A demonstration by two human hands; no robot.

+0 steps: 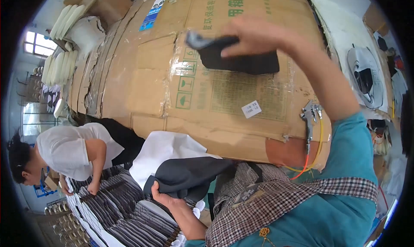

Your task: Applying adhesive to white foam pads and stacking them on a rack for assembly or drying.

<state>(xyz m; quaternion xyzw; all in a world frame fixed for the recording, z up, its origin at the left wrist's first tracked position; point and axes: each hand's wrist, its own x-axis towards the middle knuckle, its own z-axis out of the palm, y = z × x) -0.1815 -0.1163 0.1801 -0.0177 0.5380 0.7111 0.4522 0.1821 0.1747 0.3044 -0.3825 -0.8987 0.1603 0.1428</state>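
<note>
My left hand [166, 196] is closed on the edge of a black cloth [185, 173] at my lap, its fingers tucked under the folds. White material [166, 150] spreads out behind this cloth, against the table's near edge. Over the far part of the cardboard-covered table [142, 91], my right hand [250, 36] is blurred by motion. It grips a smaller black cloth piece [241, 62] between thumb and fingers, though the fingertips are smeared. The piece's greyish left end is raised and blurred, while its right part hangs or lies flat; I cannot tell which.
A small white label [251, 109] lies on the cardboard. A metal air gun [309, 117] with red and yellow hoses rests at the right edge. At left a person in a white shirt [75, 150] bends over rows of black and white pieces [125, 199]. White cloth [366, 76] lies far right.
</note>
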